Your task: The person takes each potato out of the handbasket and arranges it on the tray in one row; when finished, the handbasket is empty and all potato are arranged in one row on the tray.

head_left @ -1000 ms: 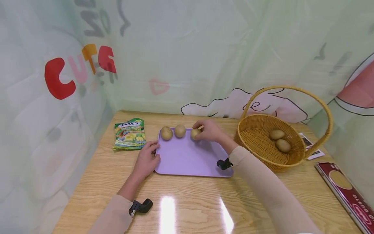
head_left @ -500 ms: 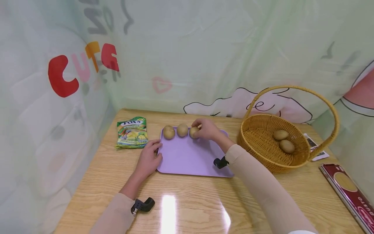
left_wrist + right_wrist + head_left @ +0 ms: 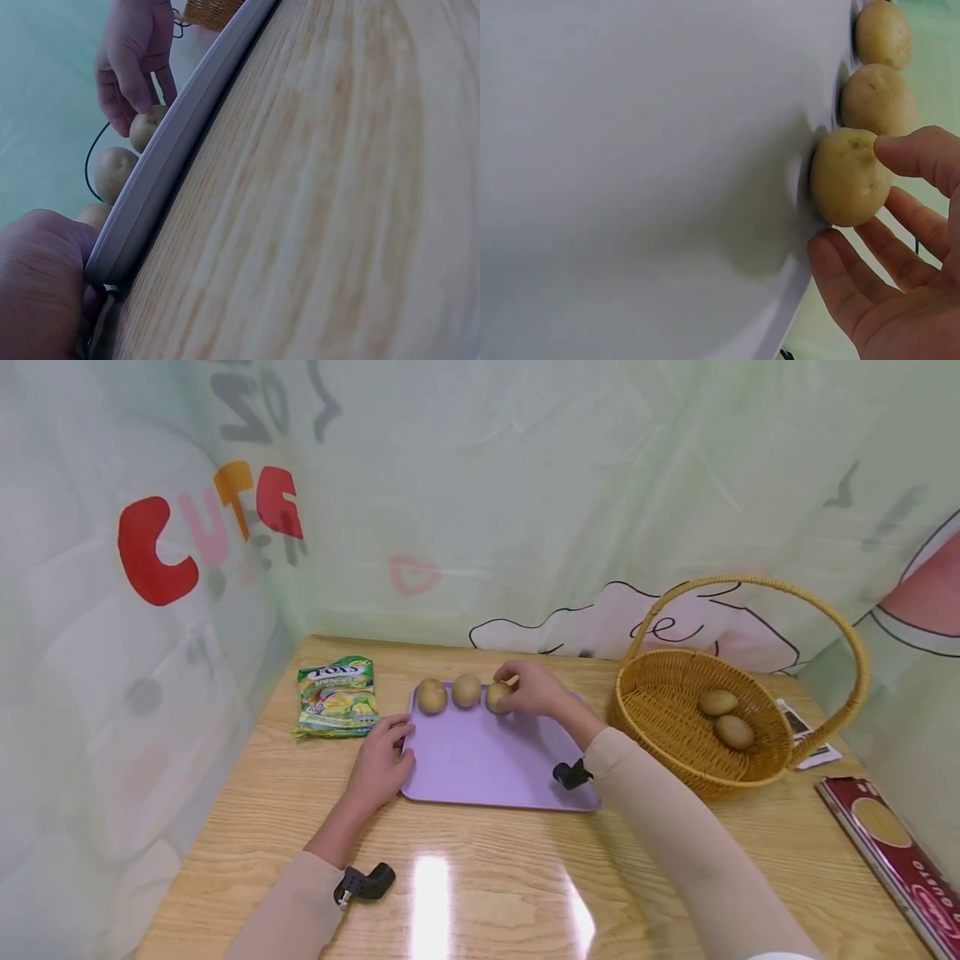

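Three potatoes line the far edge of a lilac tray [image 3: 495,764]: a left potato [image 3: 431,696], a middle potato [image 3: 467,691] and a right potato [image 3: 496,697]. My right hand [image 3: 536,689] holds the right one; the right wrist view has the thumb on top of this potato [image 3: 849,180] and the fingers along its far side. It sits at the tray rim, close beside the middle potato [image 3: 877,97]. At the tray's left edge, my left hand [image 3: 381,764] grips the rim, thumb and fingers set apart along it. Part of that hand's fingers is hidden in the left wrist view.
Right of the tray stands a wicker basket [image 3: 660,758] with a tall handle, two brown oval items [image 3: 726,718] inside. A green candy bag [image 3: 337,697] lies left of the tray. A dark red box [image 3: 885,852] lies at the right table edge, near a white packet [image 3: 817,756].
My right hand has shifted the right potato slightly left, nearer the middle potato. The left hand stays at the tray edge. The head view has shifted slightly.
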`<control>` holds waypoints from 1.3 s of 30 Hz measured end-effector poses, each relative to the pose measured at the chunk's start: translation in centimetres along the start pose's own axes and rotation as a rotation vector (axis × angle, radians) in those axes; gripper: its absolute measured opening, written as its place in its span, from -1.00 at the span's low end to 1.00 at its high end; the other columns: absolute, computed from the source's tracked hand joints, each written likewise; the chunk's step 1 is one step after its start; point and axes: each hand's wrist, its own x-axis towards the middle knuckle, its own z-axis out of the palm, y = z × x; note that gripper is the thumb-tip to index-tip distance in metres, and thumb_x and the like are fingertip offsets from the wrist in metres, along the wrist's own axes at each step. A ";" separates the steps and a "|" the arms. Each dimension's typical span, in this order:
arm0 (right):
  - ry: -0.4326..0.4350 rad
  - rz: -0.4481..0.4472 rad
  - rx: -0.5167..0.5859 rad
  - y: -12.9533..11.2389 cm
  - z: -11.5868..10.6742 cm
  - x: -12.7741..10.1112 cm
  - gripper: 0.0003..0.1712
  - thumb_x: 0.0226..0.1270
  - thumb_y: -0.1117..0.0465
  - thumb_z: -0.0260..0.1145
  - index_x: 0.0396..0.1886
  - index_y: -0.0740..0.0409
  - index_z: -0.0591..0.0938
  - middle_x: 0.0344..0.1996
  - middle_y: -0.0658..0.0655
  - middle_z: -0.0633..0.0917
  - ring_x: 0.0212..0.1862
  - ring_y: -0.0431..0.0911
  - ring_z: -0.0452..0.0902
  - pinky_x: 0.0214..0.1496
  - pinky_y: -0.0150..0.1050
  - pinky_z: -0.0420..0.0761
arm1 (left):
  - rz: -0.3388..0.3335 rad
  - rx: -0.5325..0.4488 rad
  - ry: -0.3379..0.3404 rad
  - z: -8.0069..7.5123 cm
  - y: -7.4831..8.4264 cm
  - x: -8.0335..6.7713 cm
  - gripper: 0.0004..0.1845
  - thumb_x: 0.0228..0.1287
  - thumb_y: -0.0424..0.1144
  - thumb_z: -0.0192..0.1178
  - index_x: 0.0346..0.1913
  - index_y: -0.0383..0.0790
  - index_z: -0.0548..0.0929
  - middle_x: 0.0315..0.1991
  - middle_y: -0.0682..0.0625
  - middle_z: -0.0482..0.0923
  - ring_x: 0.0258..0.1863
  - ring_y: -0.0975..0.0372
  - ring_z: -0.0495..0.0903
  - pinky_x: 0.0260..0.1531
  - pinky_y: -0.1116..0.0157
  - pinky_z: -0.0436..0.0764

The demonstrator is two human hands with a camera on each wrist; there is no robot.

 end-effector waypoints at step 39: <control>0.121 0.066 -0.046 1.8 -10.5 -7.5 -0.50 0.15 0.19 0.43 0.11 0.17 0.57 0.09 0.17 0.59 0.18 0.16 0.46 0.09 0.06 0.55 | -0.027 -0.041 -0.024 -0.3 0.5 -0.2 -0.60 0.07 -0.51 0.22 0.04 -0.50 0.64 0.17 -0.20 0.48 0.01 0.05 0.56 -0.03 0.14 0.60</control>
